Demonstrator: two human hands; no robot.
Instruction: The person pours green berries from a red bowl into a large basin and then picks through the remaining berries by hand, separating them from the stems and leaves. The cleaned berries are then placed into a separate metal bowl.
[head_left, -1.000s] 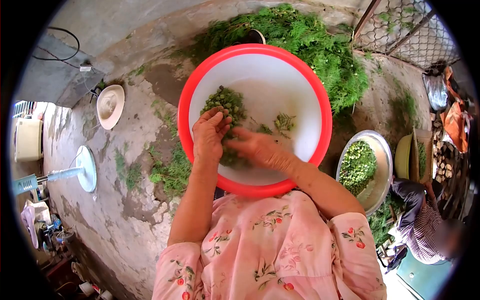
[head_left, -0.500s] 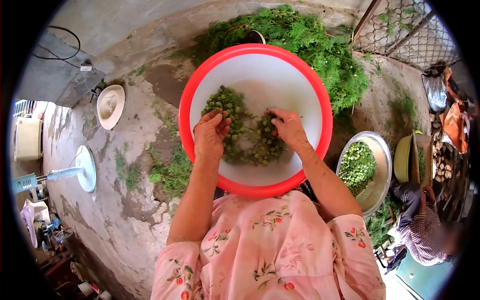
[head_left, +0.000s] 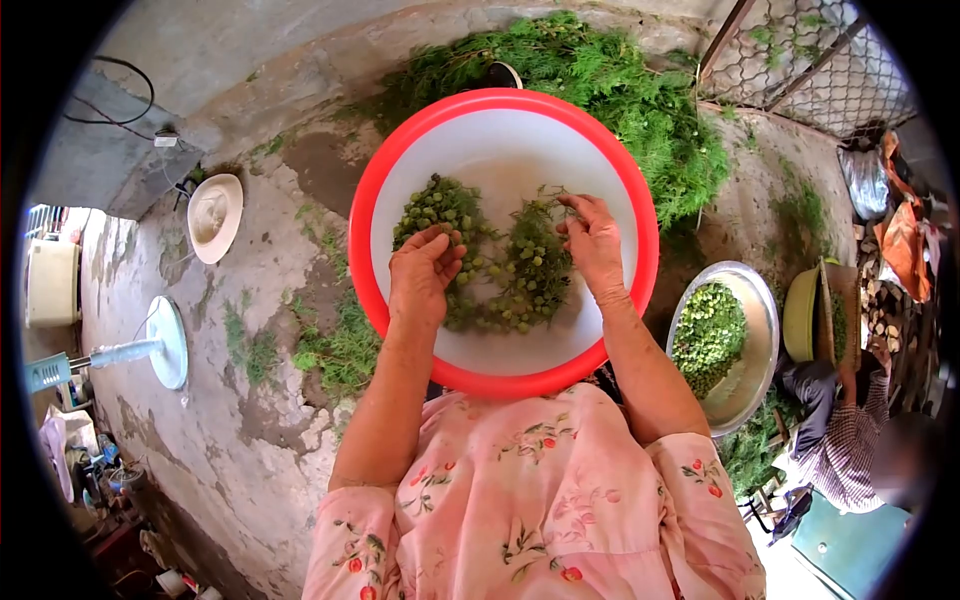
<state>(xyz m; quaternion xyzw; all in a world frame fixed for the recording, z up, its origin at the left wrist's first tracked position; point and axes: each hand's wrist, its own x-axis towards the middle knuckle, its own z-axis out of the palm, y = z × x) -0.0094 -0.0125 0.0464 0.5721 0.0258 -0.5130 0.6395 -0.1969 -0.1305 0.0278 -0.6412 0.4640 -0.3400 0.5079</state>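
Right hand point(head_left: 592, 240) has shifted up and outward — its fingers now pinch a leafy sprig point(head_left: 548, 200) at the far right edge of the green pods point(head_left: 525, 275) in the basin point(head_left: 505, 97). Left hand point(head_left: 425, 275), fingers curled together, presses the heap's left lobe; pods lie between both hands.

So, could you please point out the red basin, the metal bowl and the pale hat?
red basin point(head_left: 360, 235), head view, on the left stretch of its red rim.
metal bowl point(head_left: 758, 340), head view, on its bare inner wall at the right.
pale hat point(head_left: 213, 215), head view, on the middle of its crown.
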